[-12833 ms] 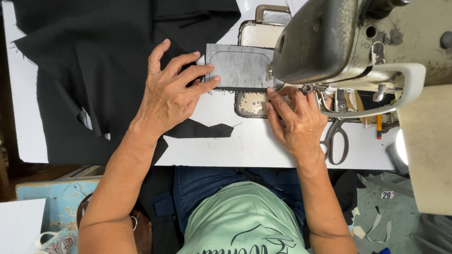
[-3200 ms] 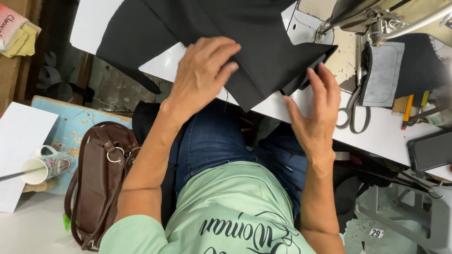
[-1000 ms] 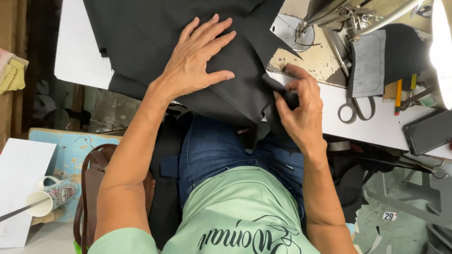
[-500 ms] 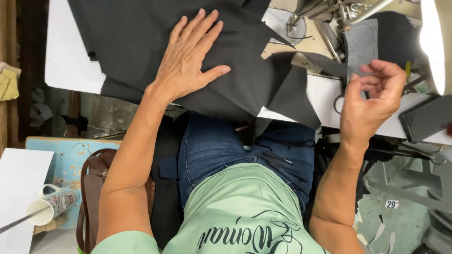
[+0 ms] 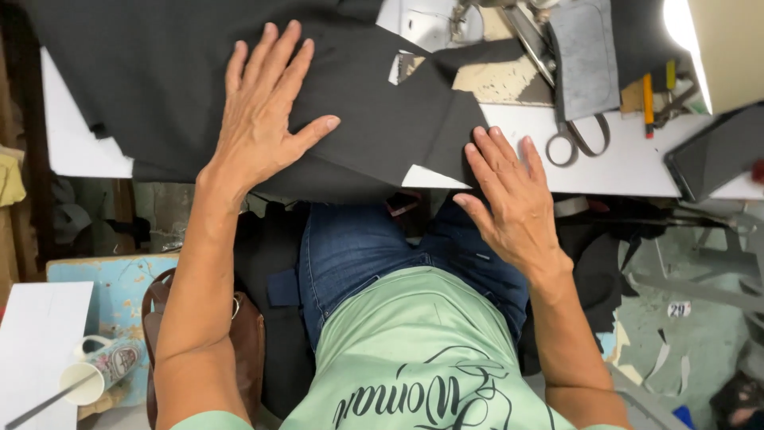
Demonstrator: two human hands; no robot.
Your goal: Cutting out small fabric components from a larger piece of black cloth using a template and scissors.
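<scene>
Hands flat, fingers spread | left hand [image 5: 267,119] pressing smooth black fabric [image 5: 382,119] | right hand [image 5: 509,199] beside it

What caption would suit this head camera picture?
Both hands, left and right, lie flat on dark black cloth at a white sewing table, beside metal scissors.

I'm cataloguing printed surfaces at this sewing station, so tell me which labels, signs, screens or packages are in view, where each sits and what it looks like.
Phone: far right of the white table, a dark rectangular slab, screen black.
Floor tag: lower right on the floor, a small white square with dark print.
Mug: lower left, cylindrical, white with a printed pattern.
No packages visible.
</scene>
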